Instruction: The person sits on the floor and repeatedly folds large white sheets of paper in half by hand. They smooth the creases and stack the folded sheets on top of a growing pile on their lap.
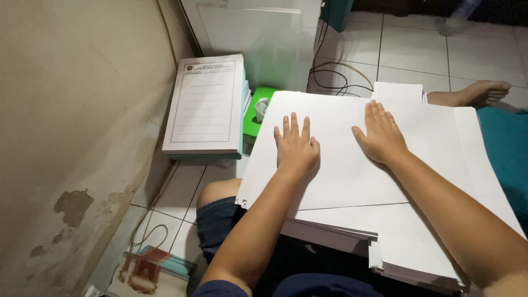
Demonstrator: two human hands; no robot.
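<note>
My left hand (296, 145) lies flat, fingers spread, on a large white sheet of paper (341, 176) that tops a thick stack of white sheets (418, 258) resting on my lap. My right hand (380, 135) presses palm-down on the same sheet, a little further right and farther from me. Neither hand grips anything. My knee in dark shorts (217, 212) shows under the stack's left corner.
A pile of printed forms with green edges (206, 107) stands by the stained wall (66, 137) at left. A green box (257, 113) sits behind the sheet. A white cabinet (258, 38), cables (335, 77), a bare foot (484, 92) and a teal cloth (506, 148) lie on the tiled floor.
</note>
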